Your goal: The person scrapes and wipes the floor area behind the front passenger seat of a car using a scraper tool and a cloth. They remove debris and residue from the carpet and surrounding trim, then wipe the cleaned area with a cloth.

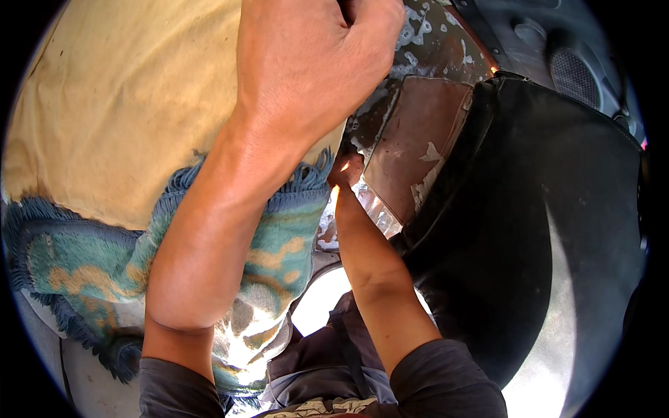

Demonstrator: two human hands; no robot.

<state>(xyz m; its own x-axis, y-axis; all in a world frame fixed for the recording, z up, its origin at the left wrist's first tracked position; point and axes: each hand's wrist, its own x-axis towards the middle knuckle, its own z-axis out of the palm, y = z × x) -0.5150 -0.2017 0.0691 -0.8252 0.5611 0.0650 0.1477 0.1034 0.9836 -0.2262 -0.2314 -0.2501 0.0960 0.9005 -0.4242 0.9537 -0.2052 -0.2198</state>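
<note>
A person's left hand (313, 63), at twelve o'clock in the head view, presses down on the tan underside of a turned-over floor mat (118, 111), its fingers curled shut into a fist around something dark that is mostly hidden at the top edge. The mat's blue-green fringed pile with yellow patterning (70, 272) folds out from under the forearm toward eight o'clock. The right hand (346, 171), near the centre, reaches up beside the mat's fringe to the lower corner of a brown, flaking flat panel (418, 139); only a few fingers show at the panel's bright metal edge, and whether they are closed or spread cannot be told. Above the panel, toward one o'clock, lies a dark surface spotted with white foam (432, 42). A large black curved moulding (557, 230) fills the three o'clock side, touching the panel's right edge. Grey sleeves show at six o'clock.
</note>
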